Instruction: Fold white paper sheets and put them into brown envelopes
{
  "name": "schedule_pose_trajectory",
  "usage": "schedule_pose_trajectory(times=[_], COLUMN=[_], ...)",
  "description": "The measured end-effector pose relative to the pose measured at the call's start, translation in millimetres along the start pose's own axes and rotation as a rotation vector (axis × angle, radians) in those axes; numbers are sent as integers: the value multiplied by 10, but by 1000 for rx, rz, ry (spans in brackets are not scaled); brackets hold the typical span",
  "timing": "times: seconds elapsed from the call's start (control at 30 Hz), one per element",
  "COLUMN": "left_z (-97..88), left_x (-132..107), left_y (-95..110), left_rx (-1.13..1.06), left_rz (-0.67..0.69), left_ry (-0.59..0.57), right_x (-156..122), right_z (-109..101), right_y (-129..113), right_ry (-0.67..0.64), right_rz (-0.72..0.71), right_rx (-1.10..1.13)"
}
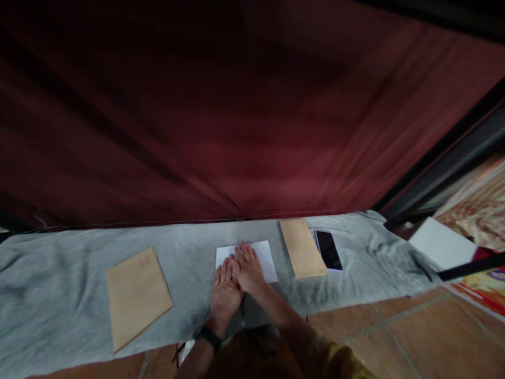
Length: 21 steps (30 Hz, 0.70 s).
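Observation:
A sheet of white paper (267,259) lies on the grey cloth, partly covered by both hands. My left hand (226,295) rests with its fingers stretched out over the paper's near left part, and a dark watch (207,337) is on that wrist. Beside it, my right hand (249,269) lies flat on the paper with its fingertips close to or over the left fingertips. Whether the two hands overlap or only touch is hard to make out. Neither hand grips anything that I can see.
Brown envelopes lie on the grey cloth (189,295): a large envelope (138,295) at left, a narrower envelope (303,248) at right. A phone (329,250) is next to the narrower one. Behind hangs a dark red curtain (252,131). Tiled floor (442,331) shows in front.

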State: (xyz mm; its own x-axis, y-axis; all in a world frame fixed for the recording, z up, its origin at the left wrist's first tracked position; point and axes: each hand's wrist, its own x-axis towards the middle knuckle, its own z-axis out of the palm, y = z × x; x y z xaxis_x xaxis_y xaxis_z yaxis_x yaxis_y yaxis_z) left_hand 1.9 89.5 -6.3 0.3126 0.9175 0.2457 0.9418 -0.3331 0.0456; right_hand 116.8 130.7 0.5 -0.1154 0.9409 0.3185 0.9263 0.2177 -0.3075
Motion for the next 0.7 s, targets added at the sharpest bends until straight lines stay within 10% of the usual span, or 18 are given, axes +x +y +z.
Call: schedule_pose_trajectory(times=[0.7], left_z=[-17], left_x=[8], left_y=[27], left_rx=[-41], left_rz=[-44], left_ry=[53], right_x=[-188], right_z=[-91], right_y=[640], right_ry=[110], right_rz=[68], right_rx=[-151])
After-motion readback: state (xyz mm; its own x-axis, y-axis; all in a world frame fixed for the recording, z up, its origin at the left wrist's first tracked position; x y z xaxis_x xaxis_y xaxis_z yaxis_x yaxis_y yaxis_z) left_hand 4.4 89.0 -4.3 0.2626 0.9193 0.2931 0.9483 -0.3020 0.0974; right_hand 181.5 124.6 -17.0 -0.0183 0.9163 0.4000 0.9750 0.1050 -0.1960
